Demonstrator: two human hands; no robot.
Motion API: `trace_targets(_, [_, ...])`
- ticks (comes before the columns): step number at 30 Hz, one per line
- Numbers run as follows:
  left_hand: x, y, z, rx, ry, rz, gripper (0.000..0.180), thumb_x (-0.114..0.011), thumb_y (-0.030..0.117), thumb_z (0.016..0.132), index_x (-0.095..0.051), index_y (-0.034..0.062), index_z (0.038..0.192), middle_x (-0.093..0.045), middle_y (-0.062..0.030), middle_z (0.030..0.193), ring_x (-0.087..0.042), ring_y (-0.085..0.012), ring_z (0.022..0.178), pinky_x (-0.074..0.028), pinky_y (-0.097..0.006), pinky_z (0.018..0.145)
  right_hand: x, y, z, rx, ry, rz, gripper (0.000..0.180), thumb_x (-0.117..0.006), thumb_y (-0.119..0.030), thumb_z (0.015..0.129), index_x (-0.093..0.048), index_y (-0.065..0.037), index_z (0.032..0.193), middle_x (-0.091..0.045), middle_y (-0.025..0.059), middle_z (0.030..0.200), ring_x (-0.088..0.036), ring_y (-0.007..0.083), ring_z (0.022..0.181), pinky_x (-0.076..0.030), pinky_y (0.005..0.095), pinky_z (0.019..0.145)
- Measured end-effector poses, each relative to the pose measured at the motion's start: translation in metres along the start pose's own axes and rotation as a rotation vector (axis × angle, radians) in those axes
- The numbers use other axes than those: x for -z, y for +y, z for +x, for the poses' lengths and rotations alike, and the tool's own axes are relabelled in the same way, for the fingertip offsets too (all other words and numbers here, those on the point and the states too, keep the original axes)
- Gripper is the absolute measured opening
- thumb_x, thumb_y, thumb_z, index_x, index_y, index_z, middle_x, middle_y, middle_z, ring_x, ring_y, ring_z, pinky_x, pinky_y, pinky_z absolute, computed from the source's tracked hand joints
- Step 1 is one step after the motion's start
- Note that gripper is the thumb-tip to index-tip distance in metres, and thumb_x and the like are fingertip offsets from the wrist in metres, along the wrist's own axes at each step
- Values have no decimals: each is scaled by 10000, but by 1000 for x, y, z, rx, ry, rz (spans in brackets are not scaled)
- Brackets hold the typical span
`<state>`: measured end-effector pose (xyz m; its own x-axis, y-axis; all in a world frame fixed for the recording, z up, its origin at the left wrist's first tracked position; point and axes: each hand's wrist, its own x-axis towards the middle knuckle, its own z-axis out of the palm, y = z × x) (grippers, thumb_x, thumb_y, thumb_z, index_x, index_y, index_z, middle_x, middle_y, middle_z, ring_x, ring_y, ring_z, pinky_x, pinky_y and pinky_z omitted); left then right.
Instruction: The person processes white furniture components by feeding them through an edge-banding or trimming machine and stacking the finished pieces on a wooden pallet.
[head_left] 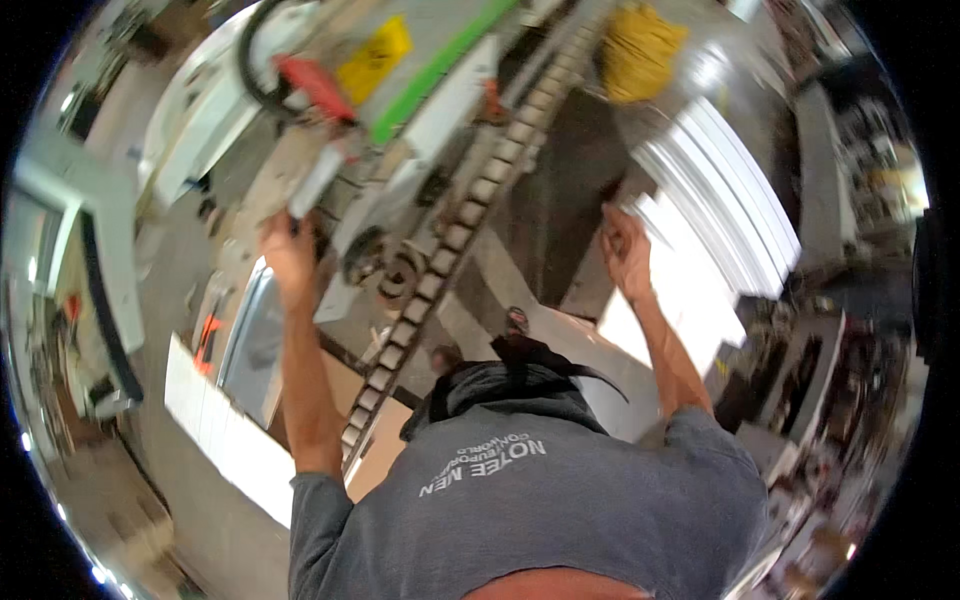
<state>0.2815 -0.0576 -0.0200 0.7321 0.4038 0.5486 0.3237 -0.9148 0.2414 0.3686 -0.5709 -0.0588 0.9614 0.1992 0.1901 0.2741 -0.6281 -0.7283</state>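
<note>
We stand over a workshop machine with both arms stretched out in front of us, and the picture is blurred, so much of the detail is lost. Our left hand (288, 255) is closed around the lower end of a pale bar-shaped handle (318, 178) that runs up and away from the knuckles toward a red part (315, 85) and a black hose (250, 60). Just to the right of that hand runs a long chain of pale blocks (455, 235), a conveyor track by the look of it, slanting away from us.

Our right hand (626, 255) has its fingers curled at the near corner of a stack of white panels (715, 215) (whether it pinches one panel's edge or only touches it we cannot tell). The stack lies to the right of and beyond that hand.

We judge the work to be at an early point: the panels are all on the stack and none lies on the track.
</note>
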Motion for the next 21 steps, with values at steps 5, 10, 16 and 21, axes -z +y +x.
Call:
trace_targets(5, [20,40,-17,102,-116,-258,287,-772,101,830,-721,14,1099,-685,-144,989,-682,-236,797,-554,-331,688,98,115,-19,-66,70,-679,633,-780,-100,771,-545,-1,1351,-590,192,1311,-509,382,1204,-431,485,1060])
trace_targets(10, [20,48,-43,-54,-34,-340,246,-748,33,847,-716,-22,1084,-687,-136,1019,-685,-205,859,-574,-313,700,122,178,-39,-226,-75,-595,570,-781,-61,710,-612,23,1249,-660,224,1137,-579,410,1085,-459,466,985])
trace_targets(16, [27,64,-74,-16,-80,-465,283,-725,42,839,-696,17,1119,-678,-154,1095,-656,-294,1005,-538,-381,843,127,187,-57,-54,-5,-590,597,-744,-44,752,-564,42,1314,-653,250,1085,-592,416,1007,-476,477,934])
trace_targets(21, [65,115,-74,-319,-197,-463,417,-786,54,761,-690,84,1166,-658,-148,1187,-591,-365,1161,-507,-455,975,95,63,-43,195,-187,-546,627,-729,-4,748,-540,33,1345,-592,235,1162,-557,421,1049,-486,473,918])
